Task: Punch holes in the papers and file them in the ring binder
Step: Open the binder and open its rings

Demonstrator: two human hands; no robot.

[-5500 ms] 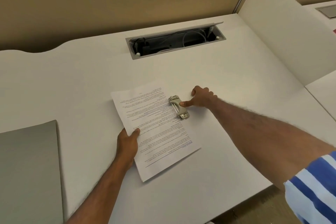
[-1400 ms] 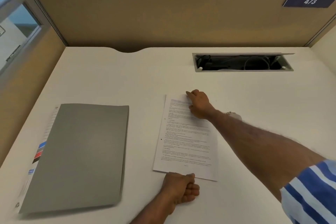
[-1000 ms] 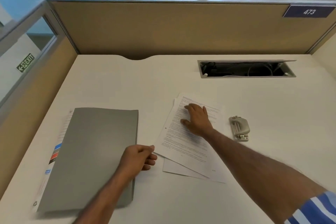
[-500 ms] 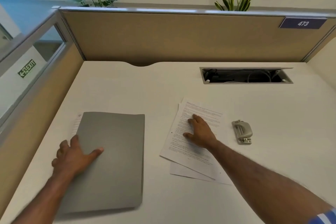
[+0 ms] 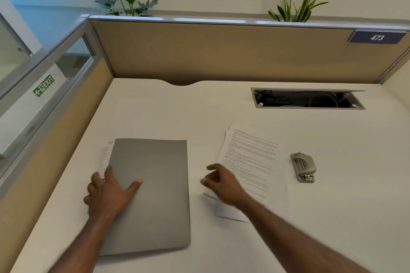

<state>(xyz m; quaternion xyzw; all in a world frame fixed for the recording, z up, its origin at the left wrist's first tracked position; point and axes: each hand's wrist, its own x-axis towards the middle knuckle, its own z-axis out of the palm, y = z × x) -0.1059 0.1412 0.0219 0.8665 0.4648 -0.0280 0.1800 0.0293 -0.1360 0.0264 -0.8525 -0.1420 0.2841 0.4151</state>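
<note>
The right grip (image 5: 221, 184) has been pulled off the printed papers (image 5: 250, 162). Half a second back it was pressed flat on the top sheet. Now it's seen over the stack's left edge, by the strip of tabletop (image 5: 155, 113) between the papers and the grey ring binder (image 5: 155, 195). Its fingers are loosely curled and nothing is held. It's a bit smeared by motion blur, so whether the sheets are being touched can't be told.

The left grip (image 5: 111, 193) hasn't been shifted. It's still laid flat on the binder's cover near the left edge, with fingers spread, thumb stretched out to the right, and nothing clutched.

Everything else has been left as it was:
- the binder is still closed, with a lined index strip (image 5: 107, 157) poking out along its left side
- the papers are still fanned slightly, a lower sheet showing at the near corner
- the metal hole punch (image 5: 303, 167) is parked just right of the papers, apart from them
- the open cable tray (image 5: 308, 98) is set into the tabletop further back, below the partition's "473" plate (image 5: 377, 37)
</note>
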